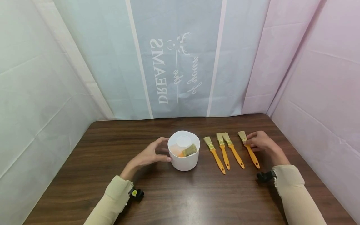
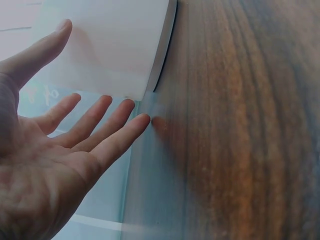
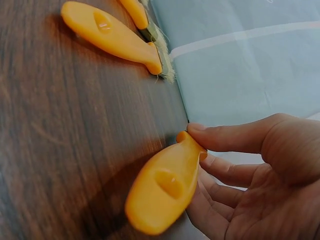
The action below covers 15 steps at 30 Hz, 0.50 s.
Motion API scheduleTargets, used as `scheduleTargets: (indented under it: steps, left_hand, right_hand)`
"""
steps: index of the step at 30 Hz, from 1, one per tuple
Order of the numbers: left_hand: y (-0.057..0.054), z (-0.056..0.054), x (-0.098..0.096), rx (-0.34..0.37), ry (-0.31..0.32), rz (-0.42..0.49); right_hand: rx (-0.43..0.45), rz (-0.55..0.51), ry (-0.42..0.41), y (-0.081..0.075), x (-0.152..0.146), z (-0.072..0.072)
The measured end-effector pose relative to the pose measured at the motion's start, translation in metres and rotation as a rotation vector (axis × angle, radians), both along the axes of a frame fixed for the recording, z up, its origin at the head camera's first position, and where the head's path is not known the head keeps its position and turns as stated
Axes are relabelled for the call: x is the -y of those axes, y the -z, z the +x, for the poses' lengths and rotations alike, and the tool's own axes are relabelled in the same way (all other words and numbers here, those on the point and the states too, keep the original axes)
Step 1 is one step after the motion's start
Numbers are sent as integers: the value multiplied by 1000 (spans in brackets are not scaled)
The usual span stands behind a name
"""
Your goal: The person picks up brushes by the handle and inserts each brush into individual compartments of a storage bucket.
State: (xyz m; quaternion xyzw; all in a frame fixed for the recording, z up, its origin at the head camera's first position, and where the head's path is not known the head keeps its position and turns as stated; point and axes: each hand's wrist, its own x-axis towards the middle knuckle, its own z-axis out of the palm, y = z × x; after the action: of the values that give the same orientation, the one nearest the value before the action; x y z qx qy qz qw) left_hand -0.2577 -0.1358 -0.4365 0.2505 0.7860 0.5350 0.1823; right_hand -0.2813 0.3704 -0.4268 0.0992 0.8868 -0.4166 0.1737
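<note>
My right hand pinches a paintbrush at the neck, between thumb and fingers. Its yellow handle points toward the camera in the right wrist view, and its pale bristles face the back of the table. A round white tub stands left of the brushes, holding one paintbrush that leans with its bristles up near the rim. Around the tub's left side my left hand is spread, thumb in front and fingers behind. In the left wrist view, the fingers are nearly straight beside the white wall.
Three more yellow-handled paintbrushes lie between the tub and my right hand: a left one, a middle one and a right one, the last two with bristles close together. Fabric curtains border the dark wooden table.
</note>
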Motion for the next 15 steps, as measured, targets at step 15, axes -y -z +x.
scheduleTargets:
  steps: [15]
  left_hand:
    - [0,2,-4,71,31,106]
  right_hand:
    - [-1,-60,-12,0,-9,2]
